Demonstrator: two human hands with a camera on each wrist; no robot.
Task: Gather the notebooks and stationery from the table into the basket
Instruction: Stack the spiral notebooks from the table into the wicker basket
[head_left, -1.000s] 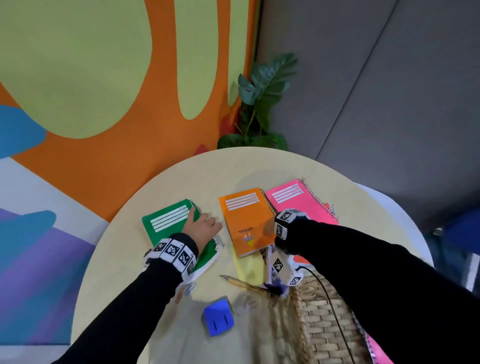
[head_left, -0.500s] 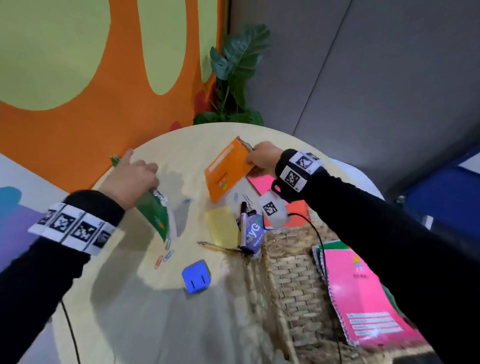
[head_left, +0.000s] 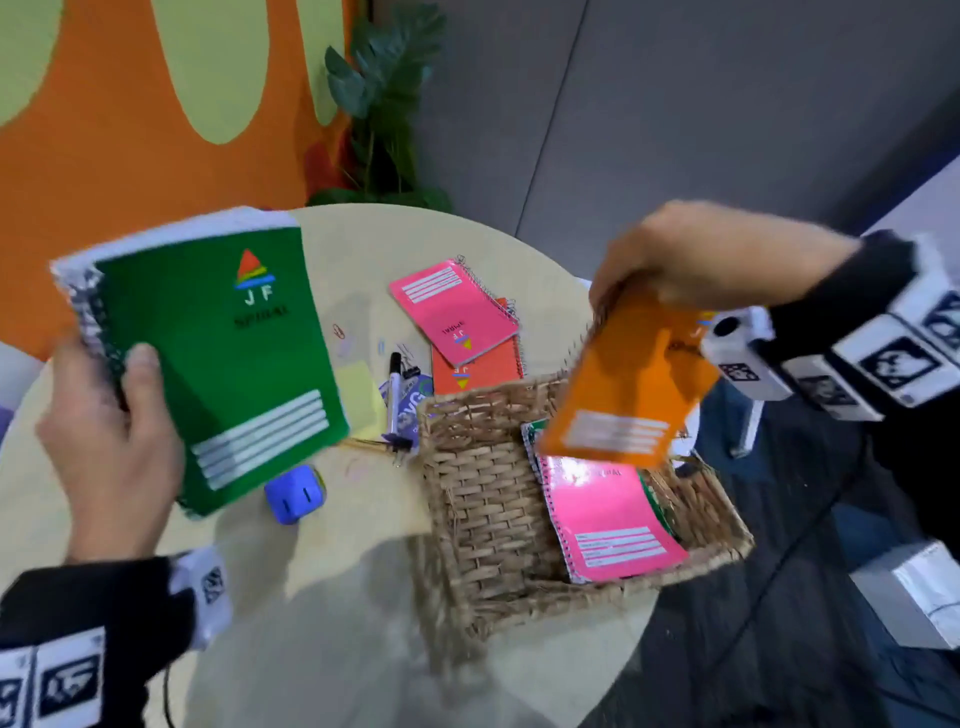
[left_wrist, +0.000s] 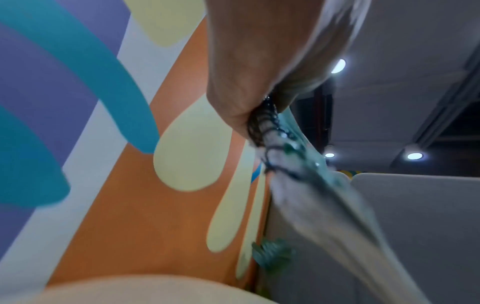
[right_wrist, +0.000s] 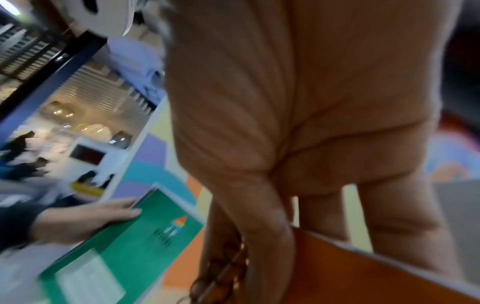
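Your left hand (head_left: 111, 447) is gripping the green notebook (head_left: 223, 358) by its black wire spiral, thumb lying across the glossy cover and fingers curled behind, holding it raised and tilted above the left edge of the round table (head_left: 337, 597). Your right hand (head_left: 711, 254) is reaching in from the right with fingers pointing down, pinching the top edge of the orange notebook (head_left: 628, 395), which is hanging cover-forward over the far right corner of the basket (head_left: 483, 514). The basket is rectangular, of coarse woven wicker, sitting at the table's right edge and overhanging it; a pink spiral notebook (head_left: 608, 514) is lying inside on a green one. Near the table's far edge a second pink notebook (head_left: 452, 312) is resting on another orange one (head_left: 478, 371). A blue cube-shaped object (head_left: 293, 493) is sitting beside the basket's left wall.
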